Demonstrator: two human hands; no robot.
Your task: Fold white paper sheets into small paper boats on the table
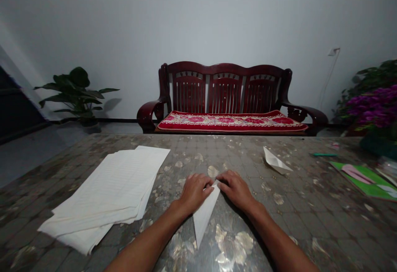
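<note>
A long folded sheet of white paper [204, 215] lies on the tabletop, narrowing to a point towards me. My left hand [194, 192] and my right hand [235, 189] meet at its far end, with fingers closed on the paper from both sides. The hands hide its upper end. To the left lies a loose stack of white lined paper [105, 193], apart from my left hand. Beyond my right hand rests a separate folded paper piece [275, 161], which nothing touches.
The marble-patterned table [313, 218] fills the foreground. At its right lie a green booklet [366, 179] and a green pen-like item [324, 154]. Purple flowers [374, 108] stand at the right edge. Behind the table are a dark wooden bench [225, 98] and a leafy potted plant [76, 94].
</note>
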